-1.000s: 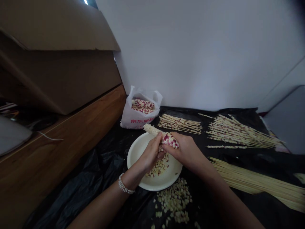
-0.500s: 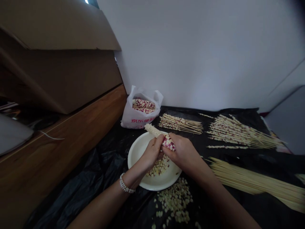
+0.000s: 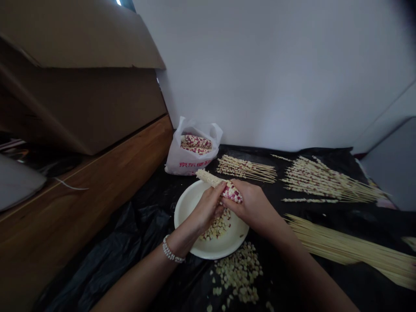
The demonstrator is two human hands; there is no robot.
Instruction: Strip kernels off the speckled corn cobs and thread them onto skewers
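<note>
Both hands grip one ear of corn above a white bowl. The ear's upper-left end is stripped to pale cob, while its lower-right end still carries cream and purple kernels. My left hand wraps round the middle, thumb pressed against the kernels. My right hand closes round the kernelled end. Loose kernels lie in the bowl beneath my hands. The left palm side and some fingertips are hidden.
A white plastic bag holding more ears stands behind the bowl. Corn-threaded skewers and bare sticks lie at right on black plastic sheeting. A pile of kernels lies in front of the bowl. A cardboard box is at left.
My right hand and the kernelled end have shifted slightly right, showing a bit more of the kernels. Both hands keep their hold on the ear.
</note>
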